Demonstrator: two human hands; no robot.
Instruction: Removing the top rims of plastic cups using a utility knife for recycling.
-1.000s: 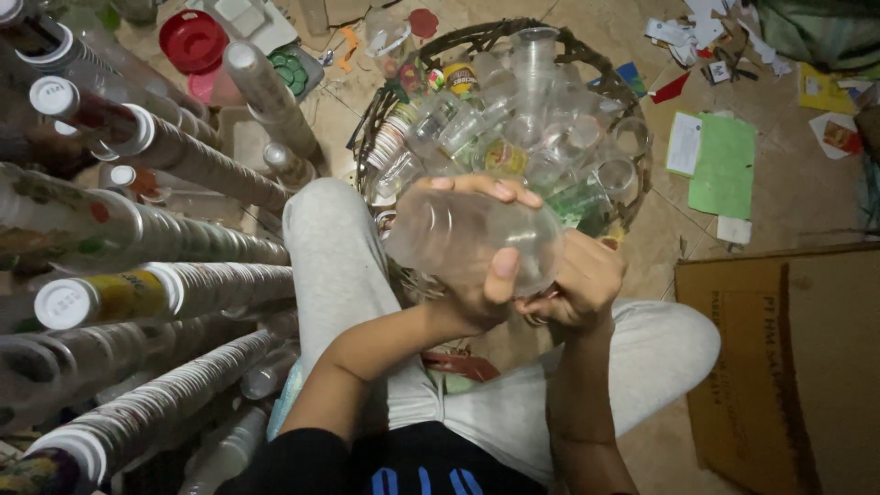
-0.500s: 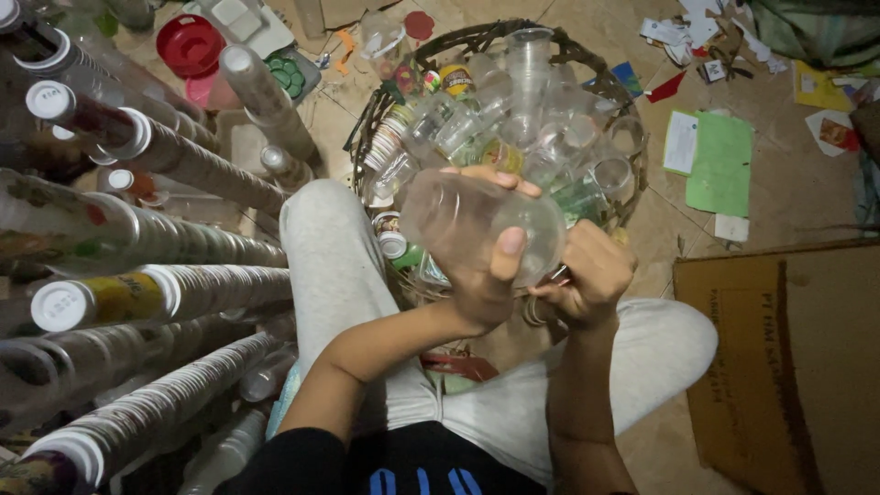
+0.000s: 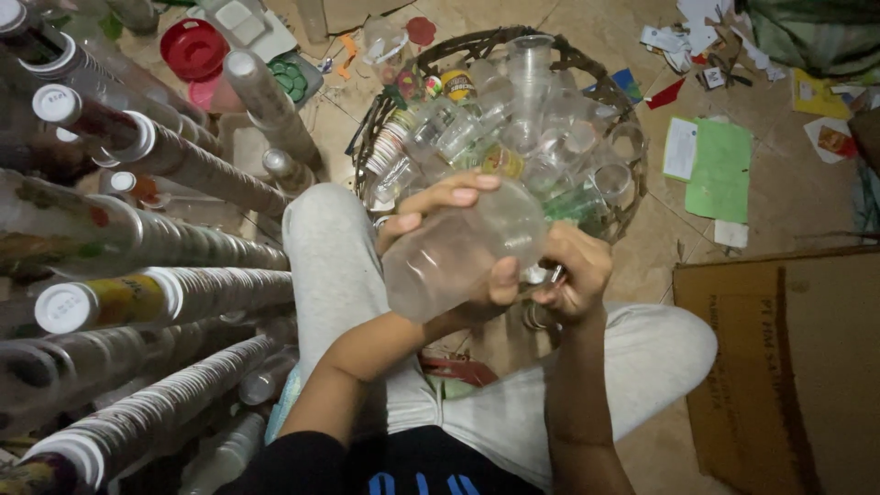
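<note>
Head view: left hand (image 3: 458, 234) clamps the clear plastic cup (image 3: 463, 252), long axis slanting far-right; right hand (image 3: 573, 275) closed at its far-right end.

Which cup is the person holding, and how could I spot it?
Find the big round basket full of clear cups on the floor. Just in front of it, above the grey knees, the left hand wraps a clear plastic cup lying sideways. It is the only cup out of the basket and held; the right hand touches its rim.
</note>
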